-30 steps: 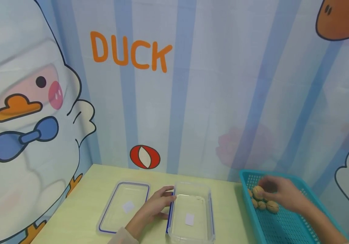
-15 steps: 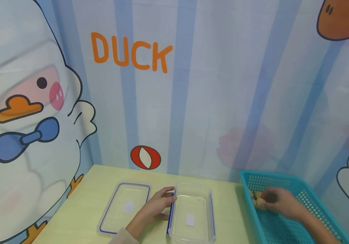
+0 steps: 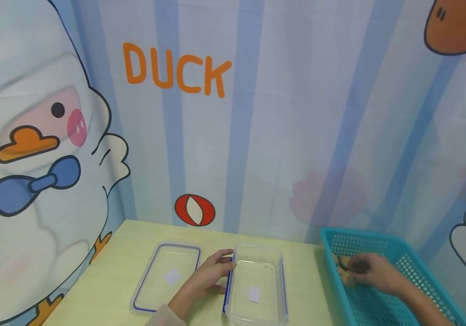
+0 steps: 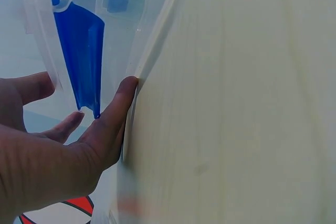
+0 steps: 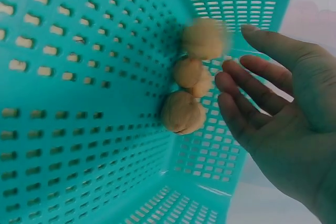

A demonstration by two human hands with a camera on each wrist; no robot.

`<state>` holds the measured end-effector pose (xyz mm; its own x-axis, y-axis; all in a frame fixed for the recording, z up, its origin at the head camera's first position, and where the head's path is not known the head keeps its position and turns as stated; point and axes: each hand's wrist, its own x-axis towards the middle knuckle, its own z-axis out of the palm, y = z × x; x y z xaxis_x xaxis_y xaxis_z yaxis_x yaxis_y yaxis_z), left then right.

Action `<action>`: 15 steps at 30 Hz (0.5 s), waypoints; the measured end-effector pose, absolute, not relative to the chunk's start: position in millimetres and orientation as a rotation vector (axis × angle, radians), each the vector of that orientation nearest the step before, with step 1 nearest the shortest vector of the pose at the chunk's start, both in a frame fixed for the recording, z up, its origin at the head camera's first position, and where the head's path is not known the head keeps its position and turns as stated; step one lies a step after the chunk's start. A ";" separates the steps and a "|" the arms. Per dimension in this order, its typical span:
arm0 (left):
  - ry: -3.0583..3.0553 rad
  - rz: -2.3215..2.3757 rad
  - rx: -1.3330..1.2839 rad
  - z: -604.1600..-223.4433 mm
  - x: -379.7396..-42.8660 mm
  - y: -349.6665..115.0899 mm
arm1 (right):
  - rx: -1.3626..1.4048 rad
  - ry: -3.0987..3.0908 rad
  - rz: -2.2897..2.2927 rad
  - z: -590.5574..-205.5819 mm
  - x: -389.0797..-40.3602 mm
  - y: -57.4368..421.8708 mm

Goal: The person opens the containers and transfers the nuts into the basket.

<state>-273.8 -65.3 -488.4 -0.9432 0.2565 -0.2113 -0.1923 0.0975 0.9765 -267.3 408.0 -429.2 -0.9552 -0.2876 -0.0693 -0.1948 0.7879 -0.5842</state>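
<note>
My left hand rests against the left side of a clear plastic food container with blue clips. In the left wrist view its spread fingers touch the container wall around a blue clip. The right hand is inside a turquoise basket, beside several walnuts at its left side. Seen from the right wrist, the fingers are loosely bent and hold nothing; one blurred walnut lies just off the fingertips, near a larger walnut.
A clear lid with a blue seal lies flat on the pale yellow table, left of the container. White labels show on the container and lid. Behind the table hangs a duck-patterned curtain.
Over the last second my right hand has moved slightly down in the basket. The walnuts have shifted leftward into a tighter cluster. The left hand and container stay in place.
</note>
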 end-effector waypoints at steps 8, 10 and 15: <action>2.061 1.900 0.056 -490.9 -275.2 -62.8 | -0.593 2.937 -0.849 -389.1 -241.8 385.1; 2.059 1.905 0.063 -491.7 -275.4 -62.8 | -0.653 2.959 -0.835 -369.2 -231.3 371.3; 2.030 1.935 0.123 -490.1 -277.4 -67.1 | -0.745 3.037 -0.839 -326.2 -203.0 330.7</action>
<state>-277.4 -67.1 -490.1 -0.9409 0.2876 -0.1786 -0.1646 0.0721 0.9837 -203.0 330.7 -326.2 -0.8897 -0.4059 0.2087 -0.4555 0.7604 -0.4629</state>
